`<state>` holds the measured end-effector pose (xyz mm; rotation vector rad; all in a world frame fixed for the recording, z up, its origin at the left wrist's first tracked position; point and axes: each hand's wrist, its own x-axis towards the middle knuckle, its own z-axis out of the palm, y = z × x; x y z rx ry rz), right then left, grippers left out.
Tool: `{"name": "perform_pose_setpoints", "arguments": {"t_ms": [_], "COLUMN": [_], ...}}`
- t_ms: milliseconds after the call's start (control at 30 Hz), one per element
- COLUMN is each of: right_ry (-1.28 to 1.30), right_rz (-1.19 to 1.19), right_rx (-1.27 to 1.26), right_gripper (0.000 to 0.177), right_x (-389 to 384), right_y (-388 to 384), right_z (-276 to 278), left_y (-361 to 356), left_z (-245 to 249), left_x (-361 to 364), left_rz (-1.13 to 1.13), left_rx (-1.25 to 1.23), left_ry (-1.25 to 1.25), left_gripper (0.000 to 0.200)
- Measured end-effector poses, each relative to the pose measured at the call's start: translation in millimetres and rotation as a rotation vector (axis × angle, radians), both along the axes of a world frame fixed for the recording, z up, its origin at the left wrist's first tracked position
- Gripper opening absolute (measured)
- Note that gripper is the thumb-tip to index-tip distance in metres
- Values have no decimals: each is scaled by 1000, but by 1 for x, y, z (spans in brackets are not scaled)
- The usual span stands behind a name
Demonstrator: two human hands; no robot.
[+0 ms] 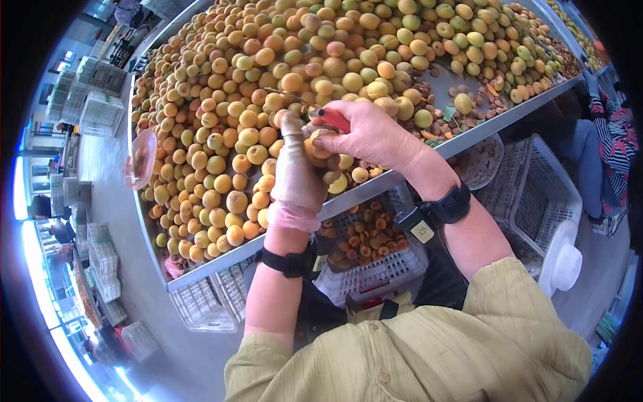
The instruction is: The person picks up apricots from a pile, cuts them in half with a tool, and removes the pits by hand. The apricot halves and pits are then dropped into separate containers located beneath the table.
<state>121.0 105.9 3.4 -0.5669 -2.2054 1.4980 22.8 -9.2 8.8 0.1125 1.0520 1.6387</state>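
Long metal table [482,127] across the upper view, heaped edge to edge with apricots [268,67]. Below its near rim, a white crate [375,276] part-filled with halved fruit. Both forearms reaching up from the bottom, dark bands at the wrists. Left hand [295,177] gloved, standing upright off the wrist, back of the glove facing up, fingertips against one apricot [320,144] just above the table's near edge; cannot tell whether clenched on it. Right hand [368,134] bare, bent inward, clenched around a red-handled knife [333,119], touching the same fruit. Loose pits [469,114] beside the pile.
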Motion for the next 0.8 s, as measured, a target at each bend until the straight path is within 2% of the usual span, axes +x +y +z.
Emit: {"name": "perform_pose_setpoints", "arguments": {"t_ms": [67,100,200,267,367,433,467,533,567,600,667,733,800], "right_ry": [-66,-55,6,-29,-87,-207,-258,-202,-199,-190,-184,-193,-191], "right_rz": [-44,-63,-146,-257,-343,-326,-321,-389,-386,-394,-402,-406,-413], "right_rx": [44,151,223,253,271,311,324,389,389,377,364,378,403], "right_gripper": [30,23,20,18,30,47,49,48,48,46,44,39,37], "right_x": [2,2,1,4,14,23,26,24,23,22,21,20,17], "right_y": [-3,-4,-5,-1,22,33,34,35,35,34,33,32,29], "right_z": [7,8,3,13,14,16,16,11,11,13,16,17,17], "left_y": [-4,-4,-7,-9,-20,-28,-31,-33,-39,-42,-44,-41,-40], "left_z": [0,0,-4,3,23,42,51,40,45,50,55,46,20], "left_x": [1,1,4,9,13,13,13,16,14,8,-12,-36,-65], "left_rz": [-50,-46,-54,-71,-318,-611,-755,-998,-1035,-1032,-800,-394,-333], "left_rx": [-25,-24,112,110,50,1,-15,236,141,139,219,-182,-517], "left_ry": [55,56,-150,-172,110,270,390,808,741,739,1057,872,1428], "left_gripper": [42,42,21,24,37,38,40,46,53,53,43,37,29]}}
